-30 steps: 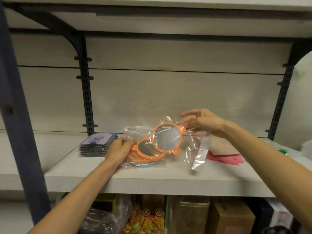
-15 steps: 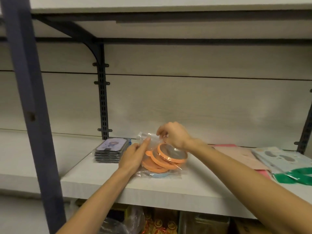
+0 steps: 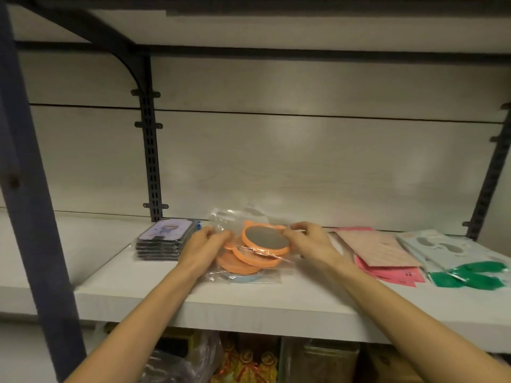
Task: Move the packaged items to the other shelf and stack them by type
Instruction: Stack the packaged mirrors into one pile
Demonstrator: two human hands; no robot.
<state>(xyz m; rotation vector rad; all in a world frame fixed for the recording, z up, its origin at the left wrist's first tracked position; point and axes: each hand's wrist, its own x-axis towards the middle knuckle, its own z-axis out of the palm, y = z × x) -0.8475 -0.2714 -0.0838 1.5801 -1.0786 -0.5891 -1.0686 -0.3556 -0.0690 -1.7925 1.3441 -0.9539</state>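
On the white shelf [image 3: 166,297] lies a pile of orange bear-shaped mirrors [image 3: 249,255], each one in a clear plastic bag, and under them a light blue item [image 3: 243,277] shows at the front edge. The top mirror [image 3: 265,240] lies a little tilted on the pile, with its grey glass facing up. The left hand [image 3: 203,247] holds the left side of the pile with curled fingers, and the right hand [image 3: 309,244] pinches the right edge of the top mirror between thumb and fingers. Just beside the pile on the left stands a stack of dark flat packs [image 3: 163,240] with a pale picture on top. On the right lie pink packets [image 3: 381,252], and further right pale blue and green packets [image 3: 456,258].
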